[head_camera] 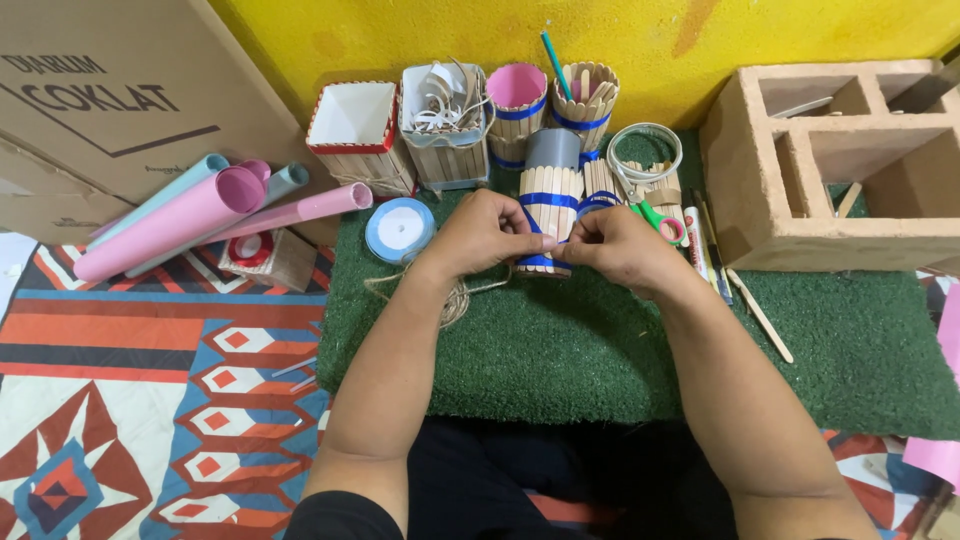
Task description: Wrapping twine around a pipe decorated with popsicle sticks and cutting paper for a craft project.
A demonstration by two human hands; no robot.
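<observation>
- Forearms are seen nearest the camera, reaching forward over a patterned mat and onto a green artificial-grass mat.
- At the far end of the grass mat, a craft-stick cylinder holder stands upright between both hands, banded with blue ribbon, a grey tube showing at its top.
- The left hand is closed on the holder's left side, fingers pinched at the lower ribbon band.
- The right hand is closed on the right side, fingertips pinching what looks like the ribbon end; the grip itself is partly hidden.
- The holder is judged light and fairly stiff, though glued sticks could be cracked loose if squeezed hard; the ribbon is thin, soft and slippery.
- A hold is best taken around the stick wall near the bands, not on the ribbon alone.
- Beside the left hand lie a ribbon spool and twine; green-handled scissors lie just right of the holder.
- Behind stand other stick holders, among them a pink-lined holder; rolled paper tubes lie left, a brick-coloured block stands right.
</observation>
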